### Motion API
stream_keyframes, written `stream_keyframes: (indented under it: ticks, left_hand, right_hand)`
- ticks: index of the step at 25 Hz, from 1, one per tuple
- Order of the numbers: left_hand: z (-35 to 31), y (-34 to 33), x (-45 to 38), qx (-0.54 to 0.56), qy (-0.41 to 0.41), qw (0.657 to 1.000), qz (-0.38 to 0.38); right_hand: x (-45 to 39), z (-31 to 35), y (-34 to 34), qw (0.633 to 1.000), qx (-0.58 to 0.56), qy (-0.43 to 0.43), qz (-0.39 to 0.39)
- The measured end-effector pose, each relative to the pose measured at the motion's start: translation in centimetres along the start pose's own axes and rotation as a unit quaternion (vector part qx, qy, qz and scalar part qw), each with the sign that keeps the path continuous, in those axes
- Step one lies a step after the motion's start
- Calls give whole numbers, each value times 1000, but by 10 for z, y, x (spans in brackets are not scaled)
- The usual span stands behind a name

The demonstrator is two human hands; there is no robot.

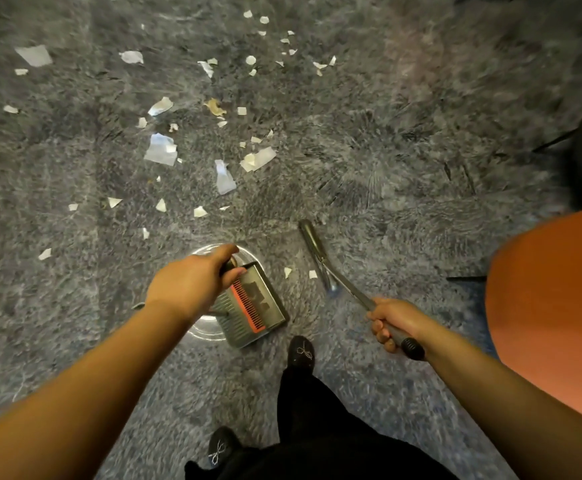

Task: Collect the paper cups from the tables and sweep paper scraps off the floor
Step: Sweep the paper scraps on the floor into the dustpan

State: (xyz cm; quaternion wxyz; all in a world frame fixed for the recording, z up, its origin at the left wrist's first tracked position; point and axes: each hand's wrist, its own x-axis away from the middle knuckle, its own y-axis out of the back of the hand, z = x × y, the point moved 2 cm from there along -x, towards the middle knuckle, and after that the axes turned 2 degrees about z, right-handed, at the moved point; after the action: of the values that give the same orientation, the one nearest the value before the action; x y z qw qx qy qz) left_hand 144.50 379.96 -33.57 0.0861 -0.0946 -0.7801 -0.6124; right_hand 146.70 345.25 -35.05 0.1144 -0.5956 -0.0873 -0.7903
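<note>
White paper scraps [159,148] lie scattered over the grey mottled floor [403,140] across the upper left and upper middle of the frame, with two small bits just right of the dustpan [254,303] at centre. The dustpan, grey with an orange-red comb strip, stands low in the middle of the frame over a pale round shape I cannot identify. The left hand [192,284] curls round the top of the dustpan's handle. To the right, the right hand [391,322] grips the broom handle [348,289], fingers wrapped round its dark end; the blurred shaft runs up and left toward the floor. Below are black trousers and two black shoes [301,351], and an orange rounded surface [552,306] fills the right edge
</note>
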Motion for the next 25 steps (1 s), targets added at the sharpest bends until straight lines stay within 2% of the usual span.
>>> stream_keyframes:
  ticks: [8, 13, 20, 25]
  left_hand:
    - [10, 9, -35, -3, 15, 1000, -8]
    - [11, 14, -43, -10, 20, 1000, -9]
    - [5, 13, -36, -17, 27, 999, -1]
    - [-8, 7, -7, -37, 15, 999, -8]
  right_hand:
    - [-52, 23, 32, 998, 61, -23, -2]
    - [-73, 9, 11, 997, 5, -73, 3]
    - [-83, -12, -18, 993, 95, -56, -30]
    - [-60, -20, -53, 992, 107, -58, 13]
